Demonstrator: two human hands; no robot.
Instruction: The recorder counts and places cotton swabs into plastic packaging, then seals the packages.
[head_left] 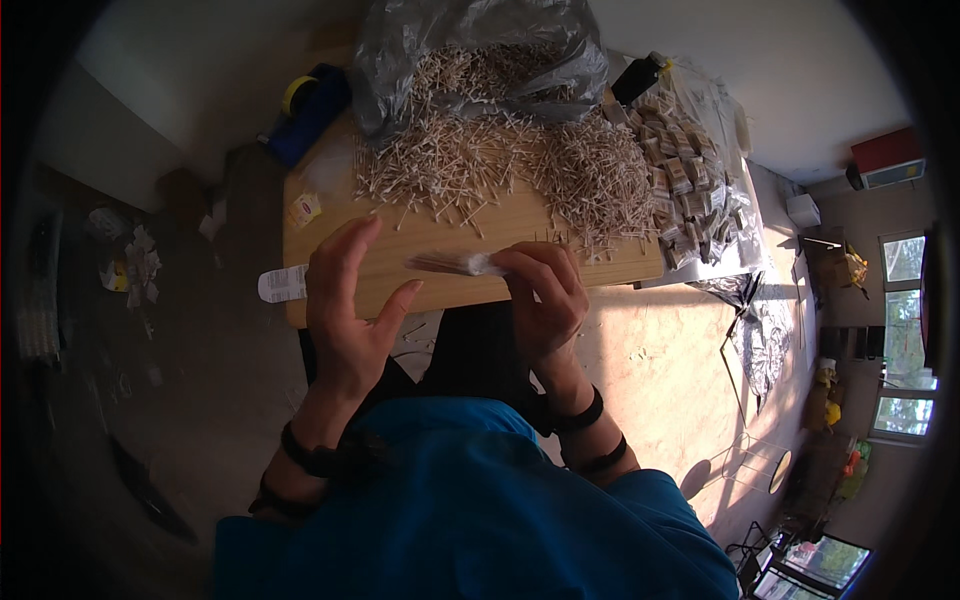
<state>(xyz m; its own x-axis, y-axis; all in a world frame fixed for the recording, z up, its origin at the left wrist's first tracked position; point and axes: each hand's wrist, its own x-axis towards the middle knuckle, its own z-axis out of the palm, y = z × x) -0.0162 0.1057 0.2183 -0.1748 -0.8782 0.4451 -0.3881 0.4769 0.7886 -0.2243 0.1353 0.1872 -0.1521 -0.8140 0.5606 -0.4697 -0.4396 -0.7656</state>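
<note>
My right hand (548, 295) pinches one end of a small bundle of cotton swabs (452, 263), held nearly level over the front of the wooden table (440, 290). The bundle is blurred, and I cannot tell whether a clear bag wraps it. My left hand (345, 300) is open, thumb and fingers apart, just left of the bundle and not touching it. Beside its wrist, a white printed card or packet (283, 284) lies at the table's left edge. Beyond both hands spread loose cotton swabs (440, 170), with another heap (597, 180) to the right.
A grey plastic bag (385, 75) spills swabs at the back. Many packed bundles (690, 180) are piled on the right, near a black bottle (640, 78). A blue tape dispenser (312, 115) stands at the back left. A small yellow-and-white packet (303, 209) lies on the left.
</note>
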